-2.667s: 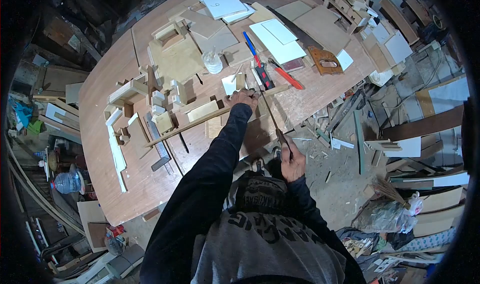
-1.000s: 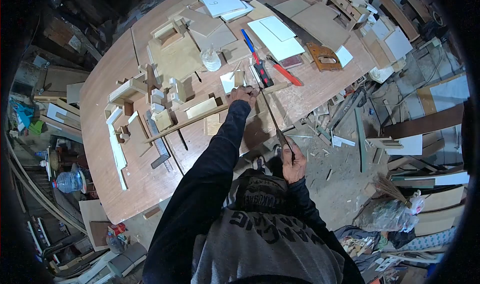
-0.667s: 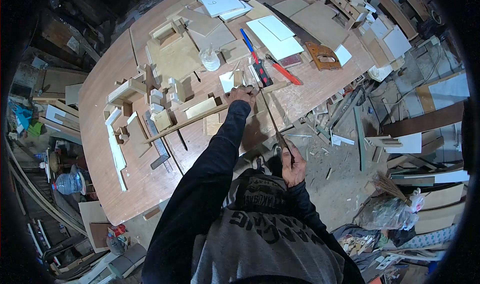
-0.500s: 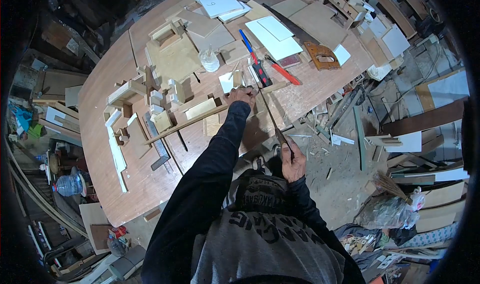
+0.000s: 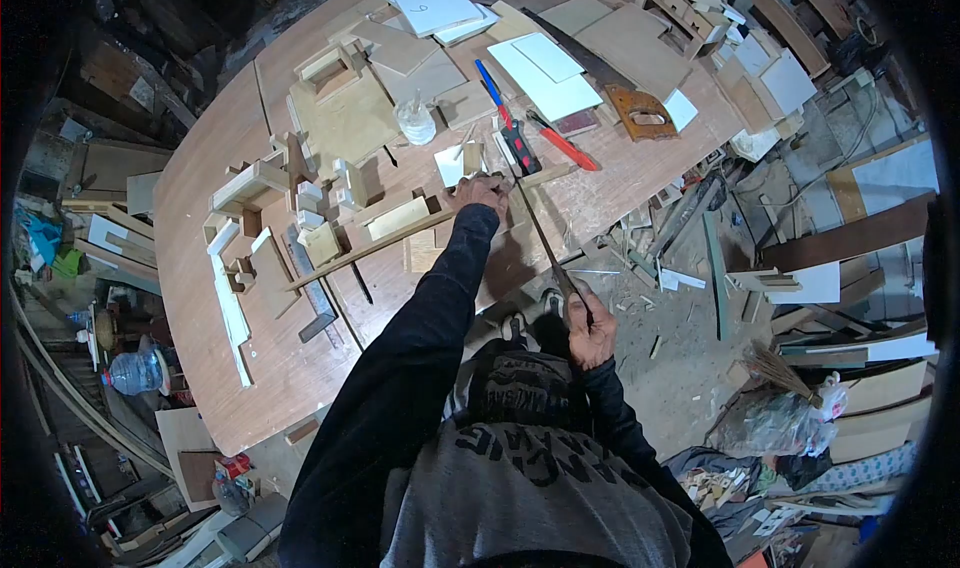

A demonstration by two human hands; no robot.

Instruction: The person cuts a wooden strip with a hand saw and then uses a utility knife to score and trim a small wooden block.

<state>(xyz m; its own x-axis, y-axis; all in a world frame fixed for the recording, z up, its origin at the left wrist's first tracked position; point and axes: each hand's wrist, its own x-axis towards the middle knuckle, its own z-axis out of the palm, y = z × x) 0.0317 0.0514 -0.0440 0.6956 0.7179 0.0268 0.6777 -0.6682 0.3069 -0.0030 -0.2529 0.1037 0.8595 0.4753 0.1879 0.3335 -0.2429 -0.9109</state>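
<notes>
On the wide table [image 5: 280, 368] lies a long wood strip [image 5: 385, 244], crossed by a saw [image 5: 545, 242] just right of the left hand [image 5: 476, 193]. The right hand [image 5: 591, 334] wraps its fingers around the saw's handle; the left hand's, bent close together, touch the strip, but I cannot tell whether they pinch it.

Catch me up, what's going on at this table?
A person has a saw by the handle in the right hand, its blade set across a long wood strip. The left hand is down on the strip close to the blade. The strip is in one line on both sides of the blade; how deep any cut goes can't be made out. A second saw and a jar sit farther back on the table.
</notes>
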